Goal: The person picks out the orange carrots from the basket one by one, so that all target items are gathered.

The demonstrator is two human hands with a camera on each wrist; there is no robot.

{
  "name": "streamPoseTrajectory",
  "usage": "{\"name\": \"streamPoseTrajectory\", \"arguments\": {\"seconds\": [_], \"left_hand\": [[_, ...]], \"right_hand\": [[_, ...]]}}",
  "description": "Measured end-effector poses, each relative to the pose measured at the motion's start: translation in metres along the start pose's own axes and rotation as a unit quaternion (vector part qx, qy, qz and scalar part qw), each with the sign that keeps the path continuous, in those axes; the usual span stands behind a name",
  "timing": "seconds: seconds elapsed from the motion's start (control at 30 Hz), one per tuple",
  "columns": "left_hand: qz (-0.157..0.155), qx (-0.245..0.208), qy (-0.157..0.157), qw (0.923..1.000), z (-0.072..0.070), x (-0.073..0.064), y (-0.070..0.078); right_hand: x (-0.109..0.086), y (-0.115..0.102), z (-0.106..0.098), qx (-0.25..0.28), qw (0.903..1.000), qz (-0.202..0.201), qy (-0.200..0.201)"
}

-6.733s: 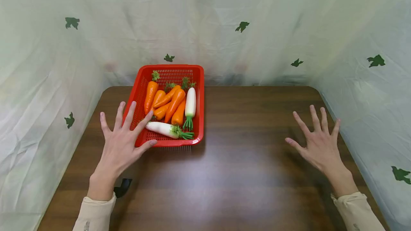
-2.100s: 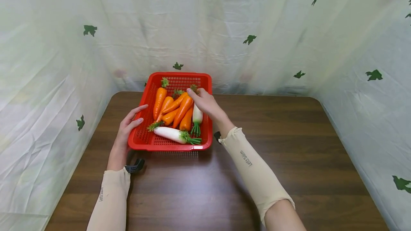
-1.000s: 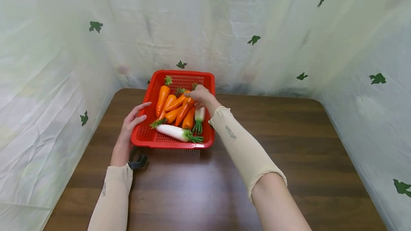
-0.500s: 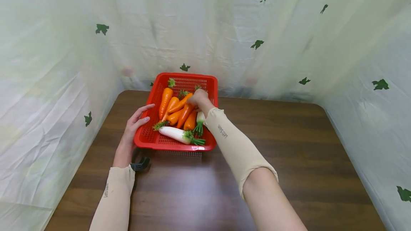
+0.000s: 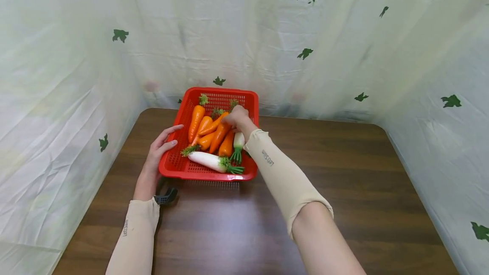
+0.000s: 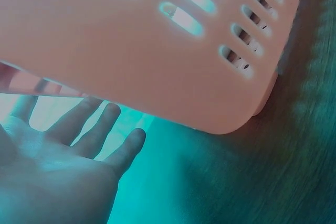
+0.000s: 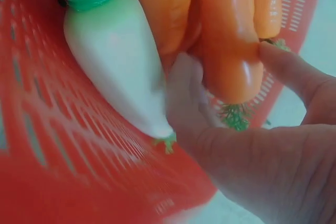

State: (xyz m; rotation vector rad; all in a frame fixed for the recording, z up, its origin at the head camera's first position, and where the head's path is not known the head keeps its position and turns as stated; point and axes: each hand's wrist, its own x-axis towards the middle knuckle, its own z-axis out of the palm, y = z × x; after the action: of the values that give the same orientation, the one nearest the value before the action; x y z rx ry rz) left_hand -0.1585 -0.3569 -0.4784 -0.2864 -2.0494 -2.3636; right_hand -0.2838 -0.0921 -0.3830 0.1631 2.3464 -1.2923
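Toy carrots and white radishes lie in a red plastic basket [image 5: 168, 171] on the wooden table. My right hand [image 5: 240, 117] reaches into its back right part and grips an orange carrot [image 5: 219, 136] by its thick end. In the right wrist view the thumb lies on one side of that carrot [image 7: 231, 51], with fingers on the other. A white radish [image 7: 118, 56] with green stalks is right beside those fingers. My left hand [image 5: 154, 152] is at the basket's left side, thumb and forefinger over the rim. Its other fingers stretch out along the outer wall in the left wrist view.
Several more carrots [image 5: 196, 118] fill the basket's middle, and a second white radish [image 5: 206, 160] lies along its front. A pale curtain [image 5: 324, 79] with green leaf prints hangs behind and beside the brown table [image 5: 344, 181].
From lying spread apart over the table, the left hand has come to the basket's side and the right hand into the basket. The right fingers have since sunk round a carrot; little differs in the last half second.
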Motion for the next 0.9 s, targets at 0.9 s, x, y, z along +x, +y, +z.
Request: {"name": "streamPoseTrajectory", "arguments": {"seconds": [0.9], "left_hand": [[0.002, -0.003, -0.006, 1.0, 0.0, 0.0, 0.0]], "right_hand": [[-0.032, 0.001, -0.08, 0.168, 0.9772, -0.088, -0.095]]}}
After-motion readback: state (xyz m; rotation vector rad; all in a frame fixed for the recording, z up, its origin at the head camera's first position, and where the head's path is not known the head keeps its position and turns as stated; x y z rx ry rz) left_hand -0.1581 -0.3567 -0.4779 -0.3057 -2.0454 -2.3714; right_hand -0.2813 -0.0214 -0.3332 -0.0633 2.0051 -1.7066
